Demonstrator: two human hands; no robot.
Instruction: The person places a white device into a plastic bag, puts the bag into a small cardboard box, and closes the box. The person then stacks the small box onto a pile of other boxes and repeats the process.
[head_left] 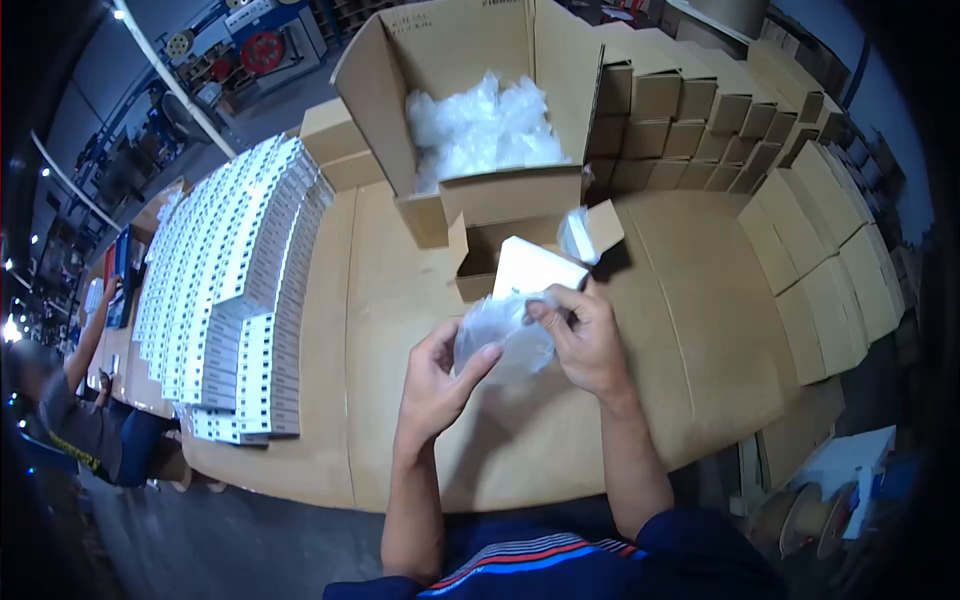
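Note:
A clear plastic bag (500,335) is stretched between my two hands over the front-middle of the table. My left hand (440,380) grips its left side, thumb lying across the film. My right hand (585,340) pinches the bag's upper right edge between thumb and fingers. Just beyond the bag's upper edge is a flat white box (535,268), overlapping the bag in this view, with my right fingers close by its right corner. Behind it stands a small open cardboard box (478,285) with its flaps out. A piece of clear plastic wrap (577,237) rests at that box's right flap.
A large open carton (510,190) full of clear plastic bags (480,120) stands at the back. Stacked white boxes (225,290) fill the left side. Brown cardboard boxes (690,110) are piled at back right and right. Another person (85,410) works at far left.

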